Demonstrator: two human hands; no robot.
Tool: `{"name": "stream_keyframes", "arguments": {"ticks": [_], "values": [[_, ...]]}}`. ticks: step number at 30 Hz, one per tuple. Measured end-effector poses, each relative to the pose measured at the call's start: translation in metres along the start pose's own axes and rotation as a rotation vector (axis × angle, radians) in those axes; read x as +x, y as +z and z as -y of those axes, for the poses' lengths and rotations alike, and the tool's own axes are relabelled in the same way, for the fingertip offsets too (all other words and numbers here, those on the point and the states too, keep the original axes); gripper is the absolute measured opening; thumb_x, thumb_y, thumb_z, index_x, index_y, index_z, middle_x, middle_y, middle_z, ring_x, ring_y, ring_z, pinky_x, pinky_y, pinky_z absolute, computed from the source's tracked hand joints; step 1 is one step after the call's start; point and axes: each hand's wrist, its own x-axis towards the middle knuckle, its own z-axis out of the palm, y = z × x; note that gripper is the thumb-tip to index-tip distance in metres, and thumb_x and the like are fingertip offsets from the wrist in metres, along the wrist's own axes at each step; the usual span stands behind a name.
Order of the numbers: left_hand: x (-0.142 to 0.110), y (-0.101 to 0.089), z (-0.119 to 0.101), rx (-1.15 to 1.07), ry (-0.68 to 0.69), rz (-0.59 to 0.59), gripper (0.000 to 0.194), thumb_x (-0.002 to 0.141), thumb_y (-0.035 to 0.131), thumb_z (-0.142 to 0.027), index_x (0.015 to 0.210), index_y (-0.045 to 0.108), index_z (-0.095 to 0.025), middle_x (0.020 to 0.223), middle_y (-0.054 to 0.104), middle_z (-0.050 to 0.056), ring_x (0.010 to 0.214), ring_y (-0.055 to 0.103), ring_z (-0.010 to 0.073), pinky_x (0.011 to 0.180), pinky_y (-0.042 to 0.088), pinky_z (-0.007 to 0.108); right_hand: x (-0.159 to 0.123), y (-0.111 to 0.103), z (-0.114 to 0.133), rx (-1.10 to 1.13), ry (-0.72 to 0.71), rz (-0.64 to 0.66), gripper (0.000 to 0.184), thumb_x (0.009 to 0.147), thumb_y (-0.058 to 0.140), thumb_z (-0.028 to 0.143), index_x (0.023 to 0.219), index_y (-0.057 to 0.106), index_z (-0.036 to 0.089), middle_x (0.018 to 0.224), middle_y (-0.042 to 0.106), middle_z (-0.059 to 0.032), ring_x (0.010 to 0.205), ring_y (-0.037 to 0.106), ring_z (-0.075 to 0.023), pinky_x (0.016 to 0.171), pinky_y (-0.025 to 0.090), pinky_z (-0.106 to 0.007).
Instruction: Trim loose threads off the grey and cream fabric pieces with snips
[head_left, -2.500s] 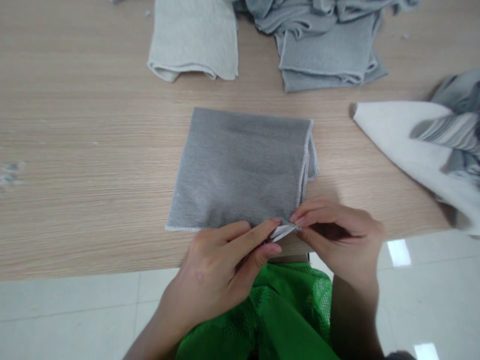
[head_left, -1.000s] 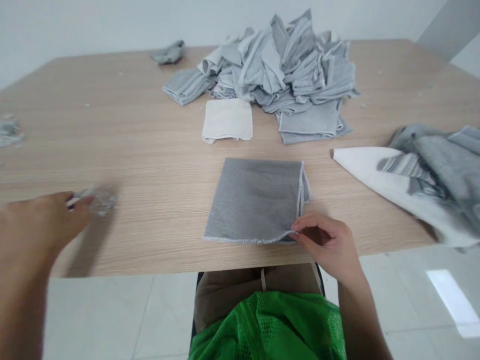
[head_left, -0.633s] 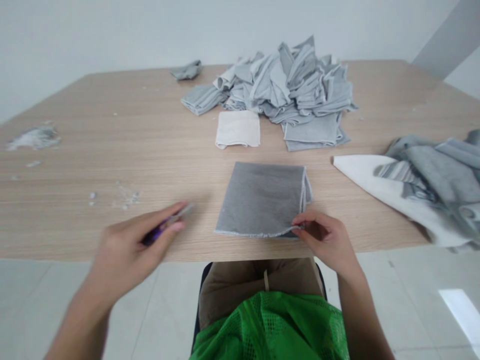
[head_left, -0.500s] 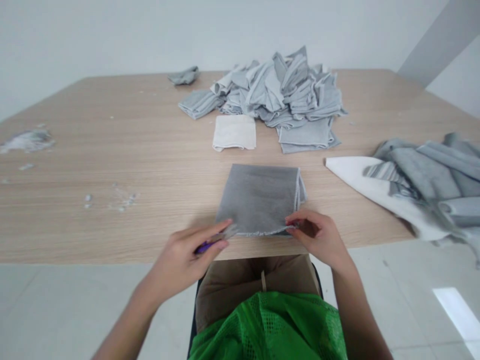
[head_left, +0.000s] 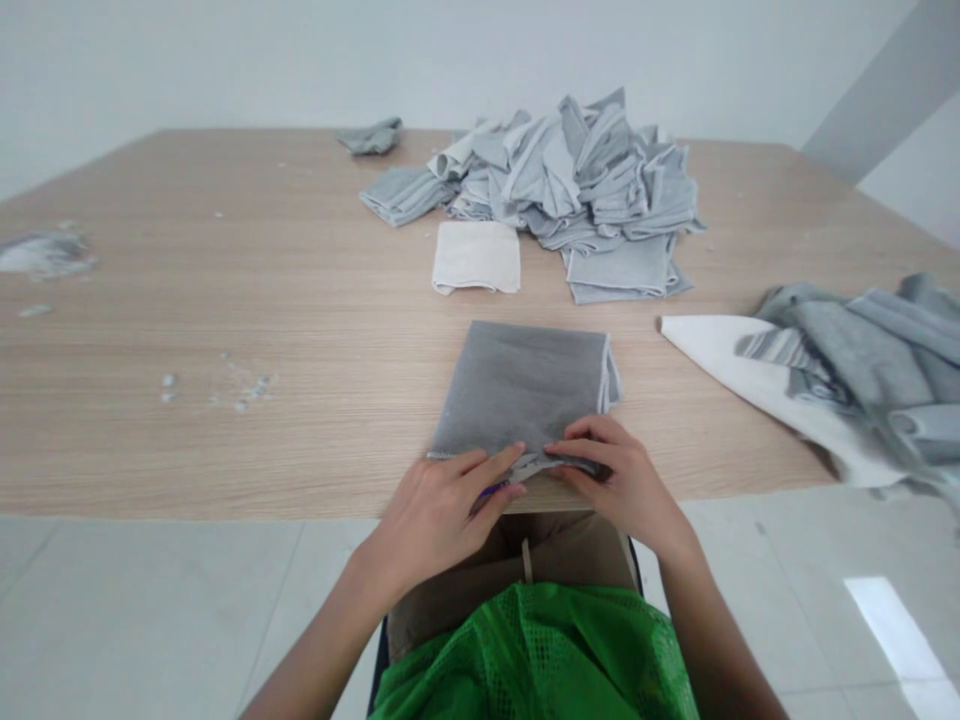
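Note:
A folded grey cloth [head_left: 532, 385] lies at the table's front edge, its pale stitched edges showing on the right and at the front. My left hand [head_left: 442, 505] pinches a small purple-handled tool [head_left: 493, 490], apparently thread snips, at the cloth's front hem; the fingers cover most of it. Close beside it, my right hand [head_left: 619, 480] grips the same hem between thumb and fingers, lifting and bunching the edge slightly. The hands are nearly touching along the hem.
Behind the cloth lie a folded white cloth [head_left: 476, 258] and a large heap of grey cloths [head_left: 577, 180]. A small crumpled cloth [head_left: 371, 137] sits farther back. More fabric [head_left: 870, 350] hangs over the right front edge. Lint and thread scraps [head_left: 244, 390] dot the left side.
My left hand has slid right along the hem with the purple-handled snips, closer to my right hand. My right hand has shifted slightly left, and the hem is now more bunched.

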Motion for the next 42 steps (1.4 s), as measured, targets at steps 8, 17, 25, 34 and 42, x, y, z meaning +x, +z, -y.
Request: {"name": "stream_keyframes", "arguments": {"ticks": [8, 17, 25, 34, 42], "values": [[0.011, -0.001, -0.001, 0.02, 0.031, 0.047, 0.038, 0.101, 0.054, -0.036, 0.135, 0.06, -0.021, 0.088, 0.075, 0.003, 0.063, 0.068, 0.0162, 0.052, 0.048, 0.028, -0.001, 0.001, 0.003, 0.01, -0.02, -0.065, 0.017, 0.09, 0.066, 0.012, 0.094, 0.079, 0.022, 0.095, 0.072, -0.0067, 0.089, 0.066, -0.0201, 0.079, 0.055, -0.036], [0.013, 0.009, 0.001, -0.145, 0.005, 0.056, 0.038, 0.1, 0.057, -0.033, 0.135, 0.061, -0.019, 0.082, 0.071, 0.002, 0.058, 0.062, 0.0129, 0.052, 0.044, 0.026, 0.001, -0.002, 0.009, 0.077, 0.007, -0.116, 0.013, 0.087, 0.068, 0.01, 0.087, 0.077, 0.02, 0.089, 0.072, -0.0053, 0.083, 0.066, -0.0175, 0.073, 0.056, -0.033], [0.013, 0.012, -0.001, -0.187, 0.004, 0.006, 0.035, 0.099, 0.059, -0.032, 0.131, 0.064, -0.017, 0.078, 0.069, 0.001, 0.054, 0.056, 0.011, 0.049, 0.037, 0.026, 0.003, -0.004, 0.015, 0.109, 0.017, -0.156, 0.015, 0.085, 0.07, 0.007, 0.085, 0.075, 0.02, 0.084, 0.072, -0.0039, 0.078, 0.066, -0.0165, 0.069, 0.055, -0.032], [0.014, 0.014, -0.004, -0.194, 0.03, -0.045, 0.034, 0.098, 0.061, -0.031, 0.129, 0.064, -0.016, 0.076, 0.066, -0.001, 0.056, 0.058, 0.011, 0.051, 0.041, 0.026, 0.004, -0.006, 0.016, 0.142, 0.019, -0.169, 0.017, 0.082, 0.071, 0.0, 0.083, 0.075, 0.017, 0.082, 0.072, -0.0041, 0.076, 0.066, -0.015, 0.068, 0.053, -0.03], [0.014, 0.015, -0.005, -0.177, 0.04, -0.049, 0.03, 0.102, 0.054, -0.034, 0.126, 0.066, -0.02, 0.073, 0.066, -0.003, 0.055, 0.059, 0.0109, 0.05, 0.042, 0.027, 0.005, -0.009, 0.018, 0.151, 0.027, -0.16, 0.015, 0.082, 0.071, 0.002, 0.083, 0.075, 0.017, 0.082, 0.072, -0.0046, 0.076, 0.067, -0.0154, 0.067, 0.054, -0.03]]}}
